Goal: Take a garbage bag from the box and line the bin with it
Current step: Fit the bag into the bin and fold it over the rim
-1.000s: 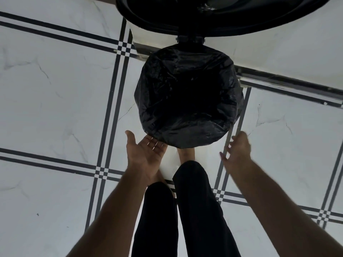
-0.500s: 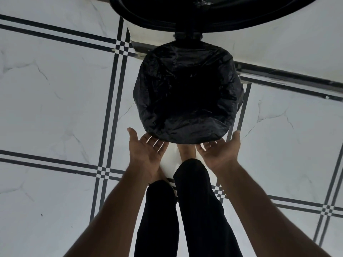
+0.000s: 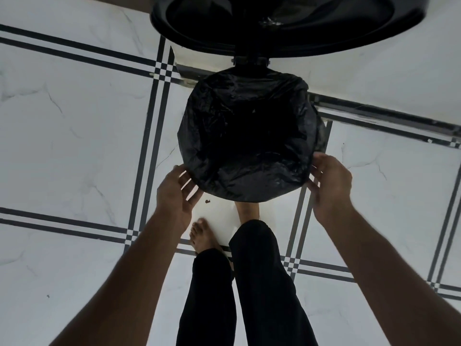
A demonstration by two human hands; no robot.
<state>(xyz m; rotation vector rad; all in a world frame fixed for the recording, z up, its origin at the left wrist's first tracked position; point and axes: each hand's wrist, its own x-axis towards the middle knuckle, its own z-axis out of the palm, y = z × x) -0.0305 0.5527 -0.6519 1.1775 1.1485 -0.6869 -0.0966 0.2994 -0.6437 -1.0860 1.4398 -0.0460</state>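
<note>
A black garbage bag (image 3: 249, 146) lines the round bin, its edge folded out over the rim and hiding the bin's wall. The bin's black lid (image 3: 287, 23) stands open behind it at the top of the view. My left hand (image 3: 178, 191) is at the bag's near-left edge, palm toward the bin, fingers spread and touching the plastic. At the near-right edge, my right hand (image 3: 329, 186) curls its fingers and thumb onto the bag's folded edge.
White marble floor tiles (image 3: 74, 133) with black border lines surround the bin. My two legs in black trousers (image 3: 262, 283) stand right in front of it, the left bare foot (image 3: 202, 236) on the floor and the right foot partly under the bin's near edge.
Both hands have left the underside of the bag's near edge and moved apart to the bin's left and right sides. The view has shifted slightly downward.
</note>
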